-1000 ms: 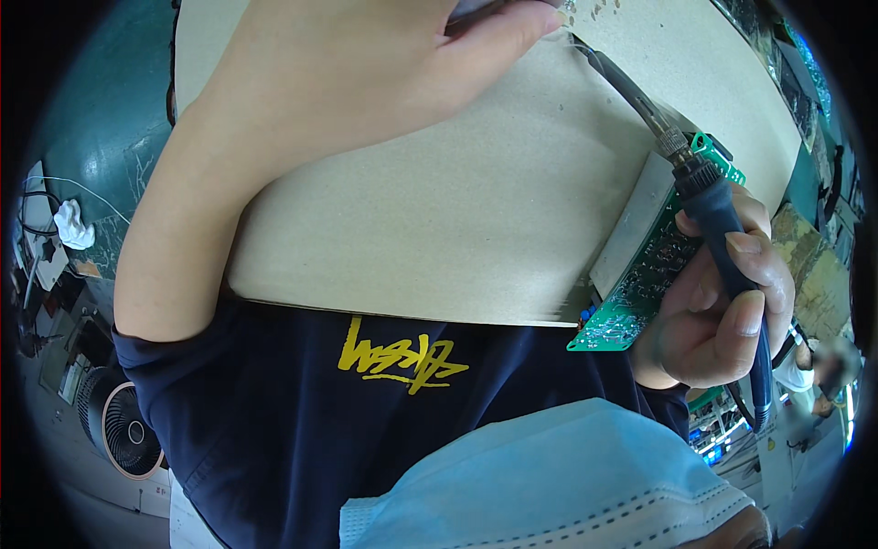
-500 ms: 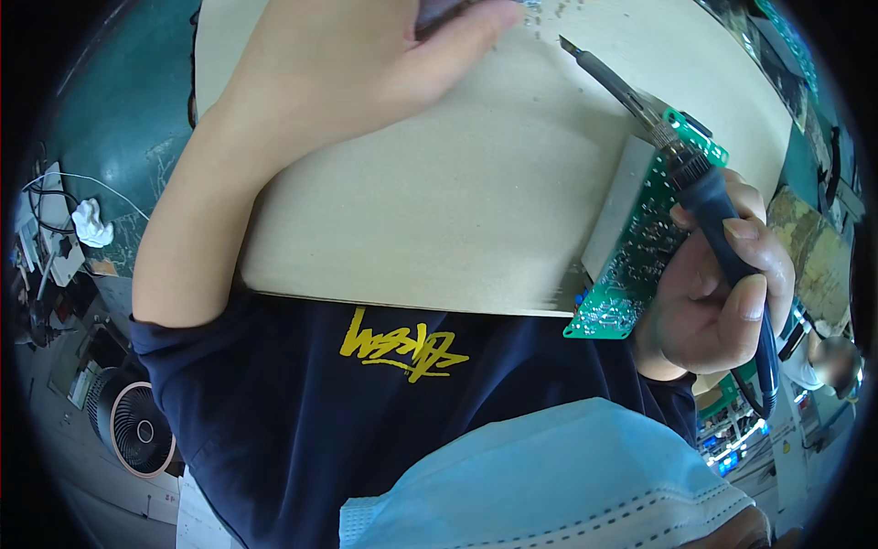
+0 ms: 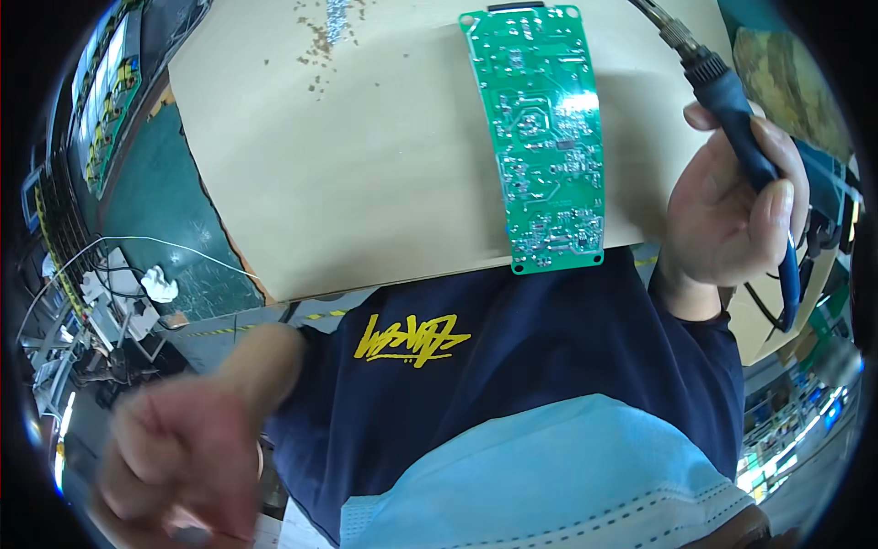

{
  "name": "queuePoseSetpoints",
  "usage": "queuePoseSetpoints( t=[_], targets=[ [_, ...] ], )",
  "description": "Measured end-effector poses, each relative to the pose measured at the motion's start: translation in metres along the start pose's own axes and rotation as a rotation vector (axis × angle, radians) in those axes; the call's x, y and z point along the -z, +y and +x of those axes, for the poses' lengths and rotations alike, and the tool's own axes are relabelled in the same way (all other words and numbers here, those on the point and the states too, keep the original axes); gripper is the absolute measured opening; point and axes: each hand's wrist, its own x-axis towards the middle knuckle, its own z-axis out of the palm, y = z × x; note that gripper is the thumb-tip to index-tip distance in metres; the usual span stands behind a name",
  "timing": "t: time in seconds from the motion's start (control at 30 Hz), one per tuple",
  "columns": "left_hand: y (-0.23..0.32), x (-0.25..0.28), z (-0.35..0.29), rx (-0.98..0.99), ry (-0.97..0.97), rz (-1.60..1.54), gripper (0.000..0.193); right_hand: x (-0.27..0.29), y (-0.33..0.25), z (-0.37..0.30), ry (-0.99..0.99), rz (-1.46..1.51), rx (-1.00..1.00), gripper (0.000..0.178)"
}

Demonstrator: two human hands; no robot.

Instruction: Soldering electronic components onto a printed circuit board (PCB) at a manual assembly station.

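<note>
My right hand is wrapped round the dark blue handle of a soldering iron, right of the board. Its shaft points up and left, and the tip is out of the picture. A long green circuit board lies on the pale work surface, its soldered side up and its near end at the front edge. Down at the lower left, off the table, my left hand is blurred by motion. Its fingers look curled; a small greyish patch shows at them, too unclear to name.
Brown crumbs and a silvery strip lie on the pale board at the far left. A green mat with a crumpled white tissue and a thin white cable is to the left. Green boards stand in a rack beyond.
My left hand has swung from the far side of the table down to the lower left. The whole circuit board now shows, flatter and further left. The soldering iron stays in my right hand.
</note>
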Motion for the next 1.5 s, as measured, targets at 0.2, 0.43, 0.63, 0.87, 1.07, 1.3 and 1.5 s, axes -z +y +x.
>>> queuePoseSetpoints(
  t=[0.2, 0.43, 0.63, 0.87, 1.07, 1.3, 1.5],
  targets=[
    [-0.015, -0.048, -0.03, -0.119, -0.057, -0.424, 0.018, 0.014, 0.028, 0.003, 0.073, 0.092, 0.037, 0.051],
    [-0.017, -0.056, -0.03, -0.227, -0.07, -0.322, 0.024, 0.009, 0.033, 0.007, -0.047, 0.1, 0.052, 0.052],
    [-0.012, -0.049, -0.029, -0.268, -0.098, -0.28, 0.028, 0.003, 0.037, 0.006, 0.001, 0.159, 0.067, 0.052],
    [-0.009, -0.046, -0.025, -0.256, -0.147, -0.341, 0.028, 0.002, 0.037, 0.006, -0.005, 0.145, 0.087, 0.052],
    [-0.003, -0.036, -0.025, -0.211, -0.061, -0.022, 0.02, 0.007, 0.033, 0.011, -0.064, 0.189, 0.077, 0.052],
    [-0.031, -0.037, -0.048, 0.279, -0.759, 0.649, 0.056, -0.007, 0.017, -0.001, 0.117, 0.183, -0.08, 0.054],
    [-0.068, -0.044, -0.109, 0.161, -1.003, 0.735, 0.056, 0.014, 0.017, 0.007, -0.182, 0.018, 0.199, 0.053]
  ],
)
